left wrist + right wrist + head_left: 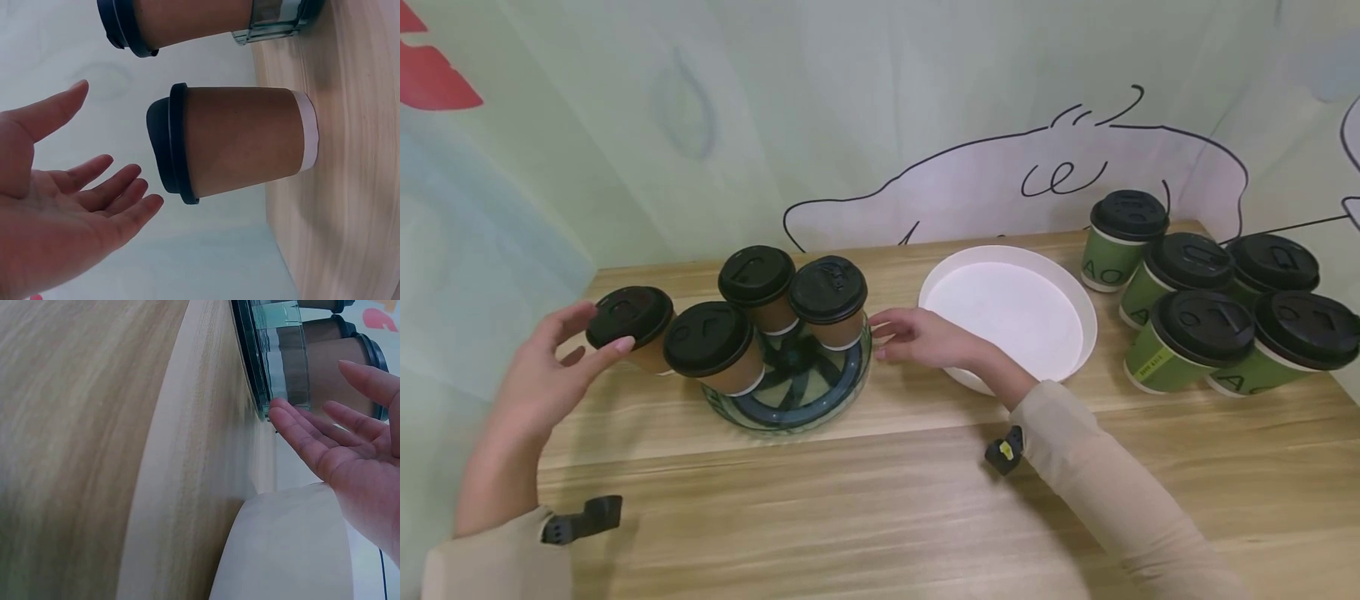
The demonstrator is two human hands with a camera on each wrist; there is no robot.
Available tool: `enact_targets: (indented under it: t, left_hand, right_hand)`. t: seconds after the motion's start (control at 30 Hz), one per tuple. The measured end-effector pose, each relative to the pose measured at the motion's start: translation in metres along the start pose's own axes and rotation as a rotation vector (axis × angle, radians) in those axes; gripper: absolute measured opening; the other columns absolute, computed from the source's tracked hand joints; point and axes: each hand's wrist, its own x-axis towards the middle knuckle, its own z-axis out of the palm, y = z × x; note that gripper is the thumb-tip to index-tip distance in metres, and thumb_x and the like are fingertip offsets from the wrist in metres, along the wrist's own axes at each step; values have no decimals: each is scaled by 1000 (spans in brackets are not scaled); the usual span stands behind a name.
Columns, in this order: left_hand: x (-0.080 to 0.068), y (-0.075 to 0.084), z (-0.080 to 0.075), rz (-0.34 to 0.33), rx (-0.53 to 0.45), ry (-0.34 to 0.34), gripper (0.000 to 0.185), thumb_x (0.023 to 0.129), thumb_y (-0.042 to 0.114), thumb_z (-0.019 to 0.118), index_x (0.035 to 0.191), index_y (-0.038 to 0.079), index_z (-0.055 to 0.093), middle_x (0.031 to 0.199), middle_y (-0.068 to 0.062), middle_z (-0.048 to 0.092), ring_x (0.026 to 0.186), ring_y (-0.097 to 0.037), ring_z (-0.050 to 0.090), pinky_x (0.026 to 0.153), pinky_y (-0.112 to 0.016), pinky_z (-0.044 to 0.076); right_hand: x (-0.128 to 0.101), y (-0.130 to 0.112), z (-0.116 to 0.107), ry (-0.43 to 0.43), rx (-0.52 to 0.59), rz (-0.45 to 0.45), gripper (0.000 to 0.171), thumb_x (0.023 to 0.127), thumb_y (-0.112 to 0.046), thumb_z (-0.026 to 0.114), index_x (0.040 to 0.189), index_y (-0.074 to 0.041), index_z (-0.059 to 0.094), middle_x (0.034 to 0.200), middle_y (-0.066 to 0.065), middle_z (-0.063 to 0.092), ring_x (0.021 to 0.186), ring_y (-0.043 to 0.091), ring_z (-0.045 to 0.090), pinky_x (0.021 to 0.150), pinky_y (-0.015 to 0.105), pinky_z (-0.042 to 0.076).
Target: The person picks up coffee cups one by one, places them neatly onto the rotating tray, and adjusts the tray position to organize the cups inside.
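My left hand (542,367), fingers spread around the lid side, is beside a brown paper coffee cup (244,140) with a black lid. This cup stands on the table; in the left wrist view a gap shows between fingertips and lid. Just right of it, three more brown lidded cups, such as the front one (711,346), stand on a round glass dish (808,408) with a dark spoked pattern. My right hand (925,337) reaches to the dish's right side, fingers extended. In the right wrist view its fingertips (278,406) are right at the glass rim.
A round white tray (1011,312) lies right of the dish, under my right wrist. Farther right, several green paper cups with black lids, such as the front one (1165,362), stand in a group. A printed wall (850,108) rises behind the wooden table (775,517).
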Motion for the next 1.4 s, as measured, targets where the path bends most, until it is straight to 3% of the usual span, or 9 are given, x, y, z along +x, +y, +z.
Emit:
enact_targets:
  t: [0.23, 0.53, 0.73, 1.0, 1.23, 1.4]
  left_hand:
    - [9, -5, -3, -45, 4, -5, 83, 90, 39, 55, 146, 3, 7, 148, -25, 5, 126, -53, 17, 95, -63, 23]
    - [18, -9, -6, -78, 30, -21, 88, 88, 43, 55, 146, 4, 3, 149, -24, 1, 125, -56, 14, 91, -67, 23]
    - [25, -12, -5, -82, 43, -46, 90, 88, 42, 56, 146, 1, 1, 147, -29, -1, 123, -59, 13, 91, -68, 22]
    - [31, -16, 0, -79, 43, -53, 91, 87, 39, 58, 145, 1, 0, 147, -29, 1, 127, -55, 8, 92, -68, 21]
    - [35, -22, 3, -75, 10, -42, 91, 87, 38, 59, 146, 1, 0, 148, -27, -1, 131, -49, -2, 96, -68, 13]
    - [38, -24, 5, -74, 2, -28, 91, 86, 37, 61, 146, 1, 2, 148, -26, 2, 132, -47, -2, 96, -67, 14]
  right_hand:
    - [0, 0, 0, -8, 4, -1, 50, 88, -10, 60, 134, 0, 42, 126, 18, 52, 109, 24, 56, 91, 30, 44]
    - [0, 1, -1, -9, -9, -31, 48, 88, -7, 60, 132, 2, 43, 112, 17, 61, 100, 20, 60, 87, 28, 46]
    - [0, 2, -1, -5, 18, -24, 49, 88, -7, 60, 132, 3, 42, 123, 20, 54, 107, 25, 57, 90, 29, 45]
    - [1, 3, 0, -6, 32, -47, 48, 87, -6, 60, 132, 3, 43, 128, 20, 50, 111, 28, 54, 91, 29, 44]
    - [0, 2, 0, 4, 7, -21, 47, 88, -8, 60, 131, 2, 44, 121, 19, 55, 107, 24, 57, 90, 29, 45]
    - [-1, -1, -1, 11, 8, -23, 44, 88, -8, 60, 128, 3, 46, 117, 19, 57, 107, 23, 56, 90, 29, 45]
